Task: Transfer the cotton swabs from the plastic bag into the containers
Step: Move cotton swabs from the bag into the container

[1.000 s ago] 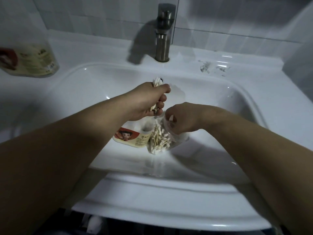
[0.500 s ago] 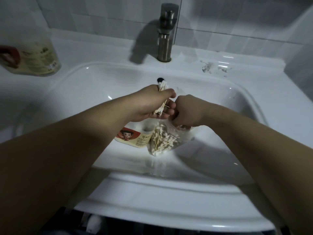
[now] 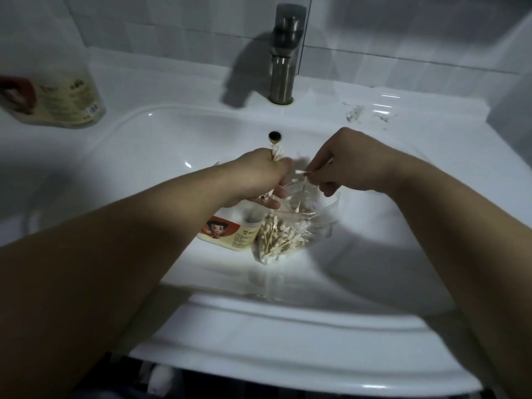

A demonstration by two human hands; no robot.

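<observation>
A clear plastic bag (image 3: 283, 240) full of cotton swabs lies in the white sink basin (image 3: 161, 139). Beside it on the left lies a round container (image 3: 230, 233) with a cartoon label. My left hand (image 3: 259, 180) grips a bundle of cotton swabs (image 3: 75, 153), whose white tips stick out above and below the fist. My right hand (image 3: 345, 165) pinches a few swabs (image 3: 305, 172) just above the bag's open mouth. The two hands are close together over the bag and container.
A metal faucet (image 3: 283, 53) stands behind the basin, with the dark overflow hole (image 3: 275, 136) below it. A second labelled container (image 3: 57, 99) sits on the counter at far left. Smudges mark the counter at back right (image 3: 357, 113).
My right hand has lifted out of the bag with a few swabs pinched in it and moved slightly right. My left hand keeps its bundle, nearly in place.
</observation>
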